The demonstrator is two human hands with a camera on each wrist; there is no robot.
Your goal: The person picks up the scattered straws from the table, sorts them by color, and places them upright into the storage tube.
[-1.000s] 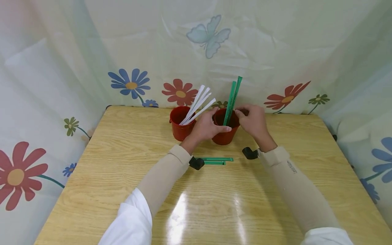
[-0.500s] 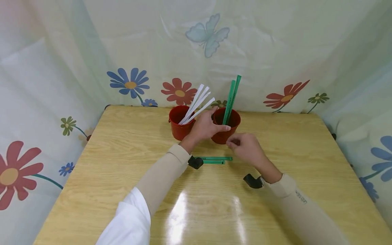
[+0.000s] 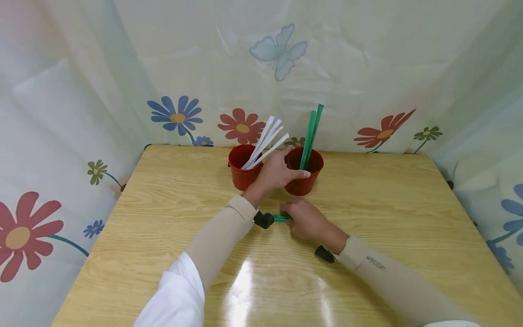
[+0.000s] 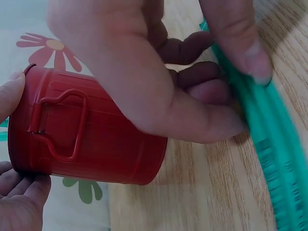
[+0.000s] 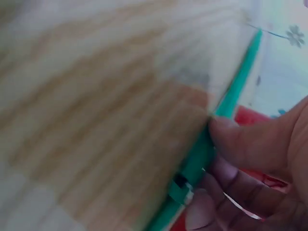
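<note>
My left hand point(image 3: 274, 171) grips the right-hand red bucket point(image 3: 301, 186) near its rim, thumb in front and fingers reaching behind. Two green wrapped straws point(image 3: 309, 138) stand in that bucket, leaning right. In the left wrist view the bucket's wire handle point(image 4: 77, 126) hangs against its side. Nearer the front, my right hand point(image 3: 307, 220) pinches green wrapped straws point(image 3: 279, 218) low over the table between thumb and fingers. Two lie side by side there in the left wrist view. The right wrist view shows a green straw point(image 5: 195, 163) running past my thumb and fingertips.
A second red bucket point(image 3: 242, 178) stands just left of the held one, with several white wrapped straws point(image 3: 261, 144) leaning right out of it. The flowered curtain point(image 3: 343, 91) rises directly behind the wooden table point(image 3: 175, 195). Black wrist cameras point(image 3: 263, 220) project near the straws.
My right hand has moved from the right bucket's rim down and toward the front, onto the green straws on the table. My left hand keeps holding the bucket.
</note>
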